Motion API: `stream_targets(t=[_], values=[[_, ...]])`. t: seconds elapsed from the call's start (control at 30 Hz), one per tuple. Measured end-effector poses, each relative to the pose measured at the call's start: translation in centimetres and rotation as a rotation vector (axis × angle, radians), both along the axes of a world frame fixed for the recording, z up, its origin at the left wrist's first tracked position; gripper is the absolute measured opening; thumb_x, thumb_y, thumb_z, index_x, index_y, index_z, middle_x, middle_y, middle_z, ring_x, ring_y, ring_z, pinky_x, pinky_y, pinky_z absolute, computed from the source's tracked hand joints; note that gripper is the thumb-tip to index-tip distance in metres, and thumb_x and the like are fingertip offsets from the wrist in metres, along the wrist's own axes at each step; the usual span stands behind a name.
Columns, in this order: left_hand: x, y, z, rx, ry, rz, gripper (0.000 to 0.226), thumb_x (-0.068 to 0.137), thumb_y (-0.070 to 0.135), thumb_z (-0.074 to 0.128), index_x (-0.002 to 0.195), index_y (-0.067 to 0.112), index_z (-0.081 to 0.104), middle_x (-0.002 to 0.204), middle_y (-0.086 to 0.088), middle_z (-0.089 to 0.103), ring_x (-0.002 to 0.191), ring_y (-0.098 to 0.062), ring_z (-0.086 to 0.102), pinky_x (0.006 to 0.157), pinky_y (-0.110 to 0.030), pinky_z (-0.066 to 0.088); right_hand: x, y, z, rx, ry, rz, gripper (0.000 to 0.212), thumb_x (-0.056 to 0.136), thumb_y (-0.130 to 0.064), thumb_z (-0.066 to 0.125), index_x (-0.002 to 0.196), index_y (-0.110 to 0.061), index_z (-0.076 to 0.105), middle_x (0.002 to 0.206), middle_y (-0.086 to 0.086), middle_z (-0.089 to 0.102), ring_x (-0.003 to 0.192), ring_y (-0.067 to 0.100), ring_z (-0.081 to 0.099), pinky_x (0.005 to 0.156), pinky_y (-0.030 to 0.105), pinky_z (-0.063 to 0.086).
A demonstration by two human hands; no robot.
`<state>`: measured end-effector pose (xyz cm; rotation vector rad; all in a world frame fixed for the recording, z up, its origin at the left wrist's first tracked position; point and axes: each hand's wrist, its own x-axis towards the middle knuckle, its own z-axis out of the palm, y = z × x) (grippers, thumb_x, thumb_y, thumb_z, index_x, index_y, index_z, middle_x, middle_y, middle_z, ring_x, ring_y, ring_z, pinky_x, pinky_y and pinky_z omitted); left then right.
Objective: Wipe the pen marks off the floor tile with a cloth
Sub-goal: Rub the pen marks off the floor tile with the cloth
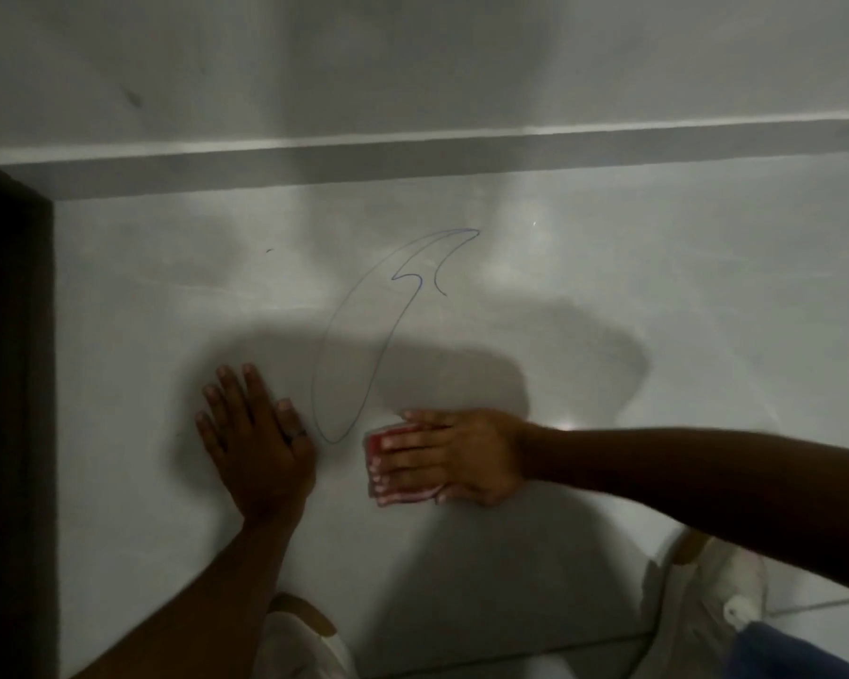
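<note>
A thin blue pen mark loops across the pale grey floor tile, from a pointed tip near the wall down to a rounded end between my hands. My right hand lies flat on a folded red-and-white cloth, pressing it to the tile just right of the loop's lower end. My left hand rests palm down on the tile to the left of the mark, fingers spread, a dark ring on one finger.
A pale skirting strip and a white wall run along the far side. A dark door frame stands at the left. My white shoes and a blue trouser leg are at the bottom.
</note>
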<state>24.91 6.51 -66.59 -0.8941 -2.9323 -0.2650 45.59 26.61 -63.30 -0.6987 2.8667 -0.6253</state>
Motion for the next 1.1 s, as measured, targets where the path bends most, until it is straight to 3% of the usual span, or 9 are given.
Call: stream_targets(t=[0.1,0.33,0.57,0.7,0.8,1.1], values=[[-0.2,0.2,0.0,-0.012,-0.014,0.004,0.057,0.113,0.033,0.034,0.165,0.01,0.034,0.172,-0.02,0.033,0.16,-0.041,0.031,0.131,-0.058,0.023,-2.9,3.6,-0.4,0.038,0.014,-0.042,0.059,0.106,-0.031,0.05,0.163,-0.019,0.04,0.174,0.006,0.034,0.164,0.029,0.023,0.135,0.056,0.008],[-0.2,0.2,0.3,-0.01,-0.033,0.003,0.058,0.113,0.033,0.034,0.166,0.01,0.033,0.172,-0.021,0.033,0.16,-0.041,0.031,0.13,-0.059,0.024,-8.6,14.5,1.3,0.252,-0.095,-0.712,0.064,0.109,-0.044,0.018,0.17,-0.024,0.015,0.179,0.007,0.015,0.167,0.03,0.009,0.133,0.062,0.008],[0.0,0.1,0.1,-0.013,-0.038,0.002,0.058,0.113,0.034,0.031,0.166,0.01,0.032,0.173,-0.02,0.031,0.161,-0.04,0.029,0.131,-0.059,0.023,-13.4,11.6,1.2,0.162,-0.209,-1.242,0.067,0.108,-0.044,0.021,0.17,-0.02,0.015,0.18,0.007,0.013,0.167,0.029,0.003,0.135,0.052,-0.002],[-0.1,0.2,0.1,-0.018,-0.028,0.001,0.058,0.113,0.034,0.033,0.167,0.011,0.031,0.173,-0.019,0.032,0.161,-0.039,0.029,0.131,-0.057,0.023,-15.0,6.9,1.3,0.162,-0.154,-1.018,0.067,0.108,-0.046,0.017,0.17,-0.023,0.01,0.18,0.009,0.01,0.167,0.031,0.001,0.135,0.056,0.0],[-0.1,0.1,-0.2,-0.008,0.007,0.006,0.057,0.113,0.033,0.036,0.166,0.011,0.034,0.171,-0.019,0.035,0.16,-0.038,0.033,0.13,-0.057,0.026,-14.4,1.9,0.7,0.155,-0.08,-0.799,0.063,0.11,-0.043,0.025,0.169,-0.023,0.016,0.179,0.009,0.017,0.167,0.033,0.008,0.135,0.057,0.009],[-0.5,-0.2,0.0,-0.023,-0.06,-0.008,0.057,0.112,0.031,0.029,0.166,0.011,0.032,0.174,-0.017,0.03,0.162,-0.037,0.028,0.131,-0.058,0.023,-3.9,-8.6,-0.7,0.054,-0.07,-0.44,0.066,0.11,-0.043,0.033,0.169,-0.016,0.021,0.179,0.009,0.016,0.167,0.031,0.004,0.135,0.055,0.011]])
